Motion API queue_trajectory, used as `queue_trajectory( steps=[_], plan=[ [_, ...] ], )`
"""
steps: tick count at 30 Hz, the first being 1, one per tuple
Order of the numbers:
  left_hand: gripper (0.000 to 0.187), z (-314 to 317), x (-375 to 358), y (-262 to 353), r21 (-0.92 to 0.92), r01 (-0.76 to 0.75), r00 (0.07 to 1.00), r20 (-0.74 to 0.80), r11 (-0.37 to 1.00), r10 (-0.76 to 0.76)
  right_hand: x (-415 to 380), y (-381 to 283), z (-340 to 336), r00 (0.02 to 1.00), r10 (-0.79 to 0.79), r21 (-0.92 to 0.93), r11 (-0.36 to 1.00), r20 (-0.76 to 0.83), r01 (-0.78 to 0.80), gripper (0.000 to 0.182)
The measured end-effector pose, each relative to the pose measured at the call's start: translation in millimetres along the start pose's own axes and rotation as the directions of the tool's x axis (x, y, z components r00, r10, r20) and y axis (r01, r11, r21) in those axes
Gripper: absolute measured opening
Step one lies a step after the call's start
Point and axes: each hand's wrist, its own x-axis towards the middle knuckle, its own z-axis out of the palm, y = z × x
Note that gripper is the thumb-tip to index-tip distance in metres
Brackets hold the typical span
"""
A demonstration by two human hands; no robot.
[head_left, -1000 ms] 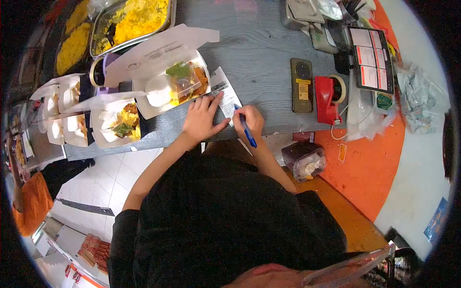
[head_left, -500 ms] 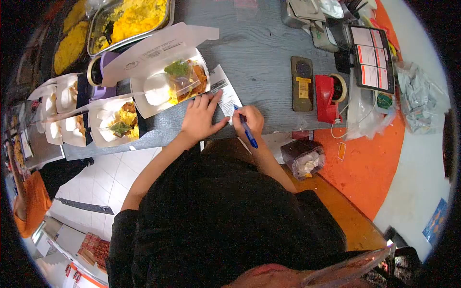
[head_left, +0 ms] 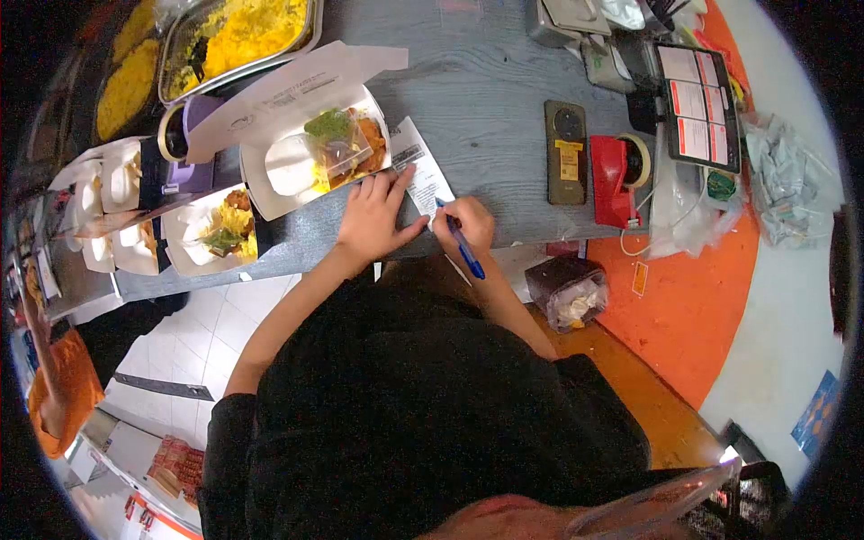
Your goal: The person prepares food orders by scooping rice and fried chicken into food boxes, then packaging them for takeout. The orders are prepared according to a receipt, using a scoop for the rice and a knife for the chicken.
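A white printed receipt (head_left: 423, 182) lies near the front edge of the grey table. My left hand (head_left: 372, 216) rests with fingers spread, its fingertips at the left side of the slip. In my right hand (head_left: 468, 227) is a blue pen (head_left: 469, 258), with the tip on or just above the paper. Just beyond my left fingers stands an open white food box (head_left: 288, 171), holding fried food, yellow rice, a green garnish and a small clear packet. A second open box (head_left: 184, 238) with similar food stands to its left.
Yellow rice fills a metal tray (head_left: 255, 40) at the back left. A phone (head_left: 565, 153), a red tape dispenser (head_left: 615, 193) and a tablet (head_left: 699, 108) are on the right. More boxes (head_left: 121, 180) stand far left, near a person in an orange top (head_left: 72, 391).
The view has shifted very slightly. My hands, the pen and the receipt keep nearly the same positions. At the far left, the person in orange has moved an arm.
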Motion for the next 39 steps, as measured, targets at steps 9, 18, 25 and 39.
queue_trajectory(
  steps=[9, 18, 25, 39],
  plan=[
    [0.078, 3, -1, -1, -0.031, 0.006, 1.0, -0.013, 0.999, -0.007, -1, 0, -3, 0.993, -0.078, 0.041, 0.996, 0.09, 0.075, 0.014],
    [0.076, 3, -1, 0, -0.026, 0.008, 1.0, -0.022, 1.0, -0.009, -16, 5, -2, 0.991, 0.131, 0.037, 0.991, -0.006, -0.131, 0.017],
    [0.076, 2, -1, 1, -0.026, 0.022, 1.0, -0.014, 0.999, -0.022, -20, 11, -3, 0.908, 0.397, 0.308, 0.888, -0.134, -0.343, 0.026],
    [0.076, 2, 1, 2, -0.048, 0.013, 0.999, -0.041, 0.999, -0.015, -12, 6, -4, 0.993, -0.091, 0.048, 0.994, -0.072, 0.094, 0.024]
  ],
)
